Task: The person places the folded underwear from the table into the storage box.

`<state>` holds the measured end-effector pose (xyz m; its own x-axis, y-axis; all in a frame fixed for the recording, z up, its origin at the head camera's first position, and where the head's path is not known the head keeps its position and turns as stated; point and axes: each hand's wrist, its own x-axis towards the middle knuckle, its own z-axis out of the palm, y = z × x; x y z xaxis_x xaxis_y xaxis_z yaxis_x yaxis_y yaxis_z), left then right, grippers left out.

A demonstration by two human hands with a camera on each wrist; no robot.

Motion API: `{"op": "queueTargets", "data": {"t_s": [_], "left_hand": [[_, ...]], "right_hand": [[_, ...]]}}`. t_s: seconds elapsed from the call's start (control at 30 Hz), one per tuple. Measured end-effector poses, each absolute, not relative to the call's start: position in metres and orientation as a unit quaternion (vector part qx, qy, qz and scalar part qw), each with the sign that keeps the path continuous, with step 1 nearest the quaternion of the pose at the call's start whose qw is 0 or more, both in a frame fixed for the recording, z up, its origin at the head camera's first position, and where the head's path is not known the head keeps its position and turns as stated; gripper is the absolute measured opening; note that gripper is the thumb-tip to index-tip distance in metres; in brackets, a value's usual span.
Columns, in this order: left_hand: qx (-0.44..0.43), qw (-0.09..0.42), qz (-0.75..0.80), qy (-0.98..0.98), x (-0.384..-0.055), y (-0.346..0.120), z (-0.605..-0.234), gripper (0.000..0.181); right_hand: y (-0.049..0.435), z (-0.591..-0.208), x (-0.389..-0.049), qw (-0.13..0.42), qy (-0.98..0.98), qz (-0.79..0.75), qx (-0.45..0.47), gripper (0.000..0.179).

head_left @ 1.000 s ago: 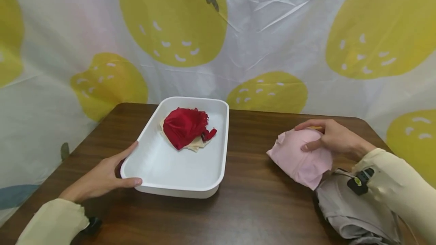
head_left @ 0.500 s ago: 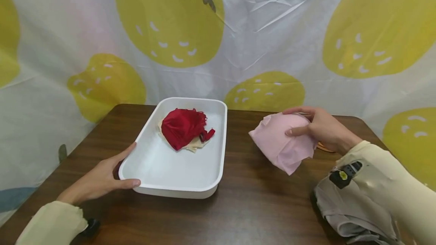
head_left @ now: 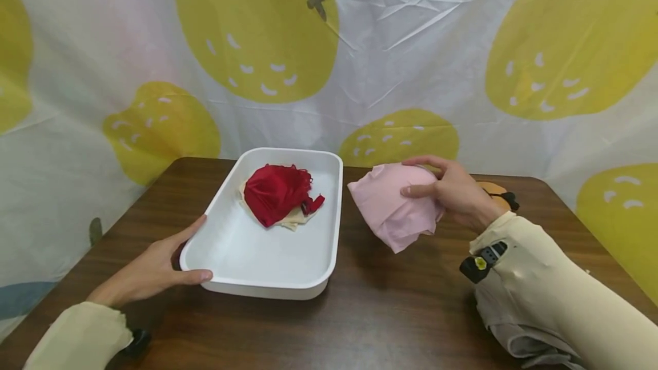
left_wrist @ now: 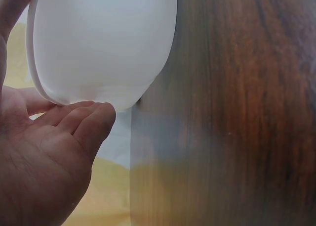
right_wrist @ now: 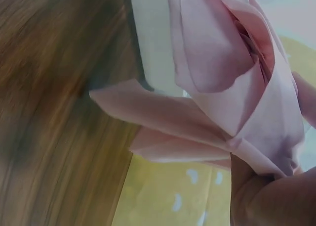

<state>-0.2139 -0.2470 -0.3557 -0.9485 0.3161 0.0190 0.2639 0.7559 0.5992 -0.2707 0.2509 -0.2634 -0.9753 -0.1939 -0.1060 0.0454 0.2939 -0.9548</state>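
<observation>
My left hand [head_left: 149, 270] holds the near left corner of a white plastic tray [head_left: 259, 261], thumb along the front rim. In the left wrist view its fingers [left_wrist: 86, 119] lie against the outer wall. A crumpled dark red cloth [head_left: 275, 193] with a frilly edge sits inside the tray on top of a cream cloth [head_left: 292, 220]. My right hand [head_left: 460, 196] grips a folded pale pink cloth [head_left: 390, 198] between thumb and fingers, raised just right of the tray. Loose flaps of it hang down in the right wrist view.
A grey bundled cloth [head_left: 519, 324] lies at the table's near right, partly covered by the right sleeve. Behind the right wrist is an orange item [head_left: 490, 188] with a black part. A lemon-print curtain [head_left: 406, 67] backs the brown wooden table [head_left: 370, 324].
My right hand has lifted the pink cloth and carried it left toward the tray, uncovering the orange item behind. My left hand and the tray have stayed put.
</observation>
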Motion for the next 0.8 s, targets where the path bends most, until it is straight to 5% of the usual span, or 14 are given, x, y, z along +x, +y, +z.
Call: {"op": "queueTargets", "data": {"t_s": [0.3, 0.8], "left_hand": [[0.152, 0.043, 0.302, 0.94, -0.214, -0.247, -0.356, 0.109], [0.14, 0.053, 0.286, 0.946, -0.215, -0.246, -0.355, 0.109]], "right_hand": [[0.229, -0.266, -0.275, 0.053, 0.783, -0.619, -0.034, 0.067], [0.189, -0.269, -0.283, 0.052, 0.751, -0.657, -0.043, 0.064]]}}
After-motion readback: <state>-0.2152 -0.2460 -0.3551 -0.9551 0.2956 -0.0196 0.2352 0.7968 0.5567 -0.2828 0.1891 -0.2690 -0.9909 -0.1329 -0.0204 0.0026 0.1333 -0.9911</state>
